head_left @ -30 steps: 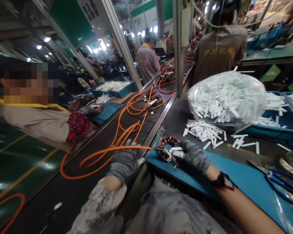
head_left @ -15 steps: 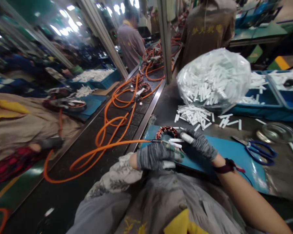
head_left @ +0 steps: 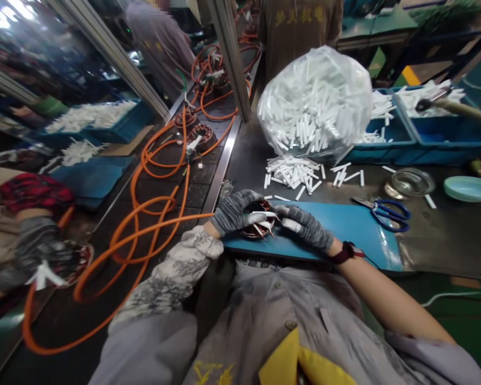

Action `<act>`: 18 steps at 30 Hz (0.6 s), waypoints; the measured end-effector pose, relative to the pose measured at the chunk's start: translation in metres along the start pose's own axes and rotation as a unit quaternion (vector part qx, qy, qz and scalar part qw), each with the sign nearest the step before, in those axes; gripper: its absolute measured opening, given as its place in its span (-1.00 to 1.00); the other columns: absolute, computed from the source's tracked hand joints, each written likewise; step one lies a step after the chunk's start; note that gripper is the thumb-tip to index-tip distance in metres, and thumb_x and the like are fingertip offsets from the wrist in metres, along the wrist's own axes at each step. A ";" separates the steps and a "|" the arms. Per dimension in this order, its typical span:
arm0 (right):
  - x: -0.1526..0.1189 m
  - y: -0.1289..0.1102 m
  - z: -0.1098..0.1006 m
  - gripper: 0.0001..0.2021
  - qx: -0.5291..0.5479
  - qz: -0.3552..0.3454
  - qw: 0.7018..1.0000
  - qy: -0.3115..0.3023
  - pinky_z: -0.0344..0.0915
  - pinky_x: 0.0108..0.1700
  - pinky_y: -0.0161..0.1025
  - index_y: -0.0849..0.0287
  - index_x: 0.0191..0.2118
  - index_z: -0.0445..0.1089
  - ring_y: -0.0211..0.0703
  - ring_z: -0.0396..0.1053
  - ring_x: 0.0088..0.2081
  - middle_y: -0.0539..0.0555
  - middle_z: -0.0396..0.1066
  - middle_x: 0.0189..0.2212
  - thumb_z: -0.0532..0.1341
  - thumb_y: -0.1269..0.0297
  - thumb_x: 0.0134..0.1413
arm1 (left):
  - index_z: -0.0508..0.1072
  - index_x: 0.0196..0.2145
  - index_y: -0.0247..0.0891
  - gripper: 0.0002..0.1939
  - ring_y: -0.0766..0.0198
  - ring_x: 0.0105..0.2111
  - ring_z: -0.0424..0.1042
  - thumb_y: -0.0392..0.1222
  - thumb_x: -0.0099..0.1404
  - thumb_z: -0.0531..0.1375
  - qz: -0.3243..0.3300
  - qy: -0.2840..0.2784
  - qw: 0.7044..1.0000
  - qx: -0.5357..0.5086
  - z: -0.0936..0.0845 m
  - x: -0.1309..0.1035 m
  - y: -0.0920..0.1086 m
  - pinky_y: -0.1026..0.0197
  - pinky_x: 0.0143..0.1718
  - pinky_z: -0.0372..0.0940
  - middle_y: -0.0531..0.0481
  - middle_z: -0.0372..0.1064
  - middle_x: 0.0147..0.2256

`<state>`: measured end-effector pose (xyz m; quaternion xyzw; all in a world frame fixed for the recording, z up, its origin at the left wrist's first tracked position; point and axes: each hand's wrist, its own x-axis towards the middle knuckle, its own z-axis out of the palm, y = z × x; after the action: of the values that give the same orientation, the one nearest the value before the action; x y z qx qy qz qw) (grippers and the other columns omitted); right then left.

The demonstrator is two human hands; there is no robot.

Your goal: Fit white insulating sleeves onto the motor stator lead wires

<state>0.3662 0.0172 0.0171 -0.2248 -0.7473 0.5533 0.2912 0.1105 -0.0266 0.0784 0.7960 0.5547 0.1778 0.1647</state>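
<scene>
My left hand (head_left: pixel 240 211), in a striped grey glove with pale fingertips, is closed over the left side of a copper-wound motor stator (head_left: pixel 248 232). The stator lies on a blue mat (head_left: pixel 336 216), partly hidden by my fingers. White sleeves (head_left: pixel 268 225) with thin wire ends stick out of it toward me. An orange cable (head_left: pixel 184 218) runs in under my left hand. My right hand (head_left: pixel 307 227), gloved alike, pinches at the stator's right side, at the tip of a wire lead (head_left: pixel 278 215) coming from a white sleeve.
Blue-handled scissors (head_left: pixel 390 214) lie on the mat's right end. Behind stand a heap of white sleeves (head_left: pixel 292 172), a full plastic bag (head_left: pixel 316 101) and blue bins (head_left: pixel 444 152). Left, a conveyor (head_left: pixel 202 182) carries cables and stators. A co-worker's gloved hand (head_left: pixel 40 246) is across it.
The view has shifted. My left hand has moved up onto the stator, and my right fingers have come to the lead at its side. The co-worker's hand now is at another stator.
</scene>
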 end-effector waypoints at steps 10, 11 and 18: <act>0.043 -0.013 0.005 -0.60 -0.044 -0.019 0.998 -0.039 0.35 0.21 0.03 -0.02 0.11 0.53 0.00 0.48 0.06 0.09 0.56 0.05 0.14 -0.09 0.39 | 0.59 0.06 -0.21 -0.64 -0.03 -0.03 0.55 -0.02 0.50 0.13 -0.098 -0.059 0.983 0.146 -0.015 -0.017 0.016 -0.06 0.11 0.39 -0.19 0.59 -0.07; 0.047 -0.016 0.007 -0.60 -0.071 -0.020 0.997 -0.040 0.36 0.17 0.02 -0.01 0.06 0.55 0.00 0.49 0.01 0.09 0.58 0.00 0.13 -0.11 0.38 | 0.59 0.05 -0.20 -0.64 -0.01 -0.02 0.55 -0.02 0.52 0.11 -0.098 -0.058 0.985 0.129 -0.015 -0.020 0.014 -0.04 0.11 0.39 -0.17 0.59 -0.06; 0.061 -0.024 0.011 -0.53 -0.170 0.024 0.985 -0.028 0.39 -0.03 -0.07 0.10 -0.27 0.61 -0.02 0.46 -0.20 0.14 0.57 -0.31 0.19 -0.20 0.28 | 0.61 -0.08 -0.26 -0.63 0.07 -0.09 0.56 -0.07 0.52 0.04 -0.086 -0.069 0.994 0.012 -0.015 -0.030 0.009 0.01 0.06 0.41 -0.14 0.60 -0.14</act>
<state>0.3140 0.0422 0.0493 -0.2732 -0.8329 0.4309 0.2146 0.1011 -0.0566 0.0924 0.7575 0.6105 0.1012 0.2080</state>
